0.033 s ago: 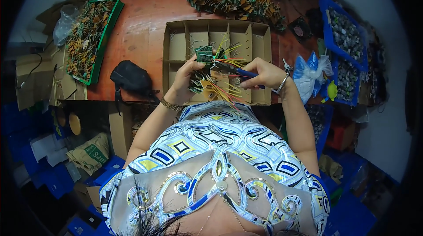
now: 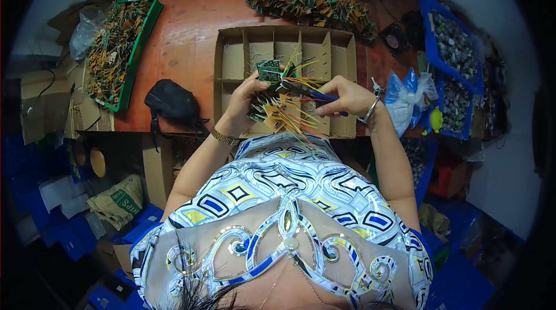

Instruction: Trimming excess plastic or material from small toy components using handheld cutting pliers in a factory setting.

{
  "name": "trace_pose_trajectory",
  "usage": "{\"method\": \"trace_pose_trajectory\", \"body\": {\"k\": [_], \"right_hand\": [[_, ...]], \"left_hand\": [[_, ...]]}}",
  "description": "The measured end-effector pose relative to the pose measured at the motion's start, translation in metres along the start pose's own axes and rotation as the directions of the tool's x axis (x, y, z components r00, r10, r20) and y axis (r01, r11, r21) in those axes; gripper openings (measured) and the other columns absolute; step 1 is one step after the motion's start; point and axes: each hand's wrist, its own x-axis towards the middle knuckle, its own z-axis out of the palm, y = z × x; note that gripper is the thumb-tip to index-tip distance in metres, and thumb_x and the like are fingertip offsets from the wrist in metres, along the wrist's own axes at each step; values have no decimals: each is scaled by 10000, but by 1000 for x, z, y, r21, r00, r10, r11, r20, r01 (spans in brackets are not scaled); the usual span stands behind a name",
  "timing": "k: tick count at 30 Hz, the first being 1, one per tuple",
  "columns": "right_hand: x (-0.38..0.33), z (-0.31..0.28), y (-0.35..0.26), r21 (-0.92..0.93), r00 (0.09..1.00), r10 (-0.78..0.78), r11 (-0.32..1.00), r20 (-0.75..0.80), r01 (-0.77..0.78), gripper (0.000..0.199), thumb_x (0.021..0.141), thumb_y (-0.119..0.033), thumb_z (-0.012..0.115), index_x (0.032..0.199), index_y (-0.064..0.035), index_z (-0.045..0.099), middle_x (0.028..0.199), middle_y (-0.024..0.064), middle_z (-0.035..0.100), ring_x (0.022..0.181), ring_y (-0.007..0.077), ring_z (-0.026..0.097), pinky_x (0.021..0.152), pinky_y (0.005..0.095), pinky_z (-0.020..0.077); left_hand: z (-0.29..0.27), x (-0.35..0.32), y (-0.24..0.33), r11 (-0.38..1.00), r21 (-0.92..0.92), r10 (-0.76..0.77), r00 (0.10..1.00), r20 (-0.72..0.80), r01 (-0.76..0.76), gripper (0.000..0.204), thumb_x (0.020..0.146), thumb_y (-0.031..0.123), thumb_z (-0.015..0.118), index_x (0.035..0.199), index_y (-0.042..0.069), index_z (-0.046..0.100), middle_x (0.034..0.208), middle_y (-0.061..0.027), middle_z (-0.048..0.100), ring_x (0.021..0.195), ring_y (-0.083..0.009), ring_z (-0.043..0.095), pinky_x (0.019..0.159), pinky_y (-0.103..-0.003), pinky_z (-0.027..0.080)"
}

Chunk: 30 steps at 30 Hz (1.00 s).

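Reddish-brown counter (image 2: 185, 49) in a cluttered workshop, seen from above. At centre, a divided cardboard tray (image 2: 229, 61) with loose bits in its cells. Left hand (image 2: 246, 98) is wrapped around a small green circuit board (image 2: 268, 70) that trails yellow and orange wires (image 2: 289, 116), held just above the tray's middle cells. Right hand (image 2: 346, 97), at 3 o'clock of the board, is closed on blue-handled cutters (image 2: 315, 94) whose tip meets the wires beside the board. At 10 o'clock, a green bin (image 2: 139, 49) of wired boards; at 12 o'clock, a heap of boards (image 2: 307, 3); at 9 o'clock, a black pouch (image 2: 174, 101); at 3 o'clock, a clear plastic bag (image 2: 405, 98) and blue bins (image 2: 431, 20) of small parts. Risk, as judged: the dense wire fan hides the cutter tip, so a wrong lead or a fingertip could be nipped, and cut ends may spring outside the tray
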Motion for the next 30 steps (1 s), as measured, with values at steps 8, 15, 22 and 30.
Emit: {"method": "trace_pose_trajectory", "body": {"k": [8,15,22,30], "right_hand": [[-5,23,-11,-569,884,-303,820,-356,52,365,712,-67,715,1062,15,653,736,143,647,659,138,579,673,306,485],[-2,20,-1,-467,914,-250,881,-318,79,333,727,-51,721,1044,31,657,709,71,626,656,79,504,643,266,454],[5,13,11,-129,983,-76,990,-169,55,318,728,-54,759,1017,47,673,737,-40,576,685,50,459,641,231,417],[-7,17,3,228,983,-156,958,-96,175,319,742,-57,743,1039,36,671,744,0,619,662,56,544,582,208,416]], "left_hand": [[-17,9,-2,793,575,219,975,35,-199,509,820,54,437,1327,3,440,1174,-102,581,985,-134,592,853,-256,475],[-3,2,3,871,470,168,986,-13,-142,438,842,68,463,1278,28,476,1072,-42,596,929,-86,564,822,-232,467],[-11,3,-5,972,229,68,997,-44,-56,495,851,137,461,1327,9,426,1196,-136,577,1023,-184,611,882,-318,506],[-22,3,-10,986,-138,-119,979,-168,96,328,881,200,476,1076,-39,588,929,-142,691,814,-243,680,802,-344,548]]}}
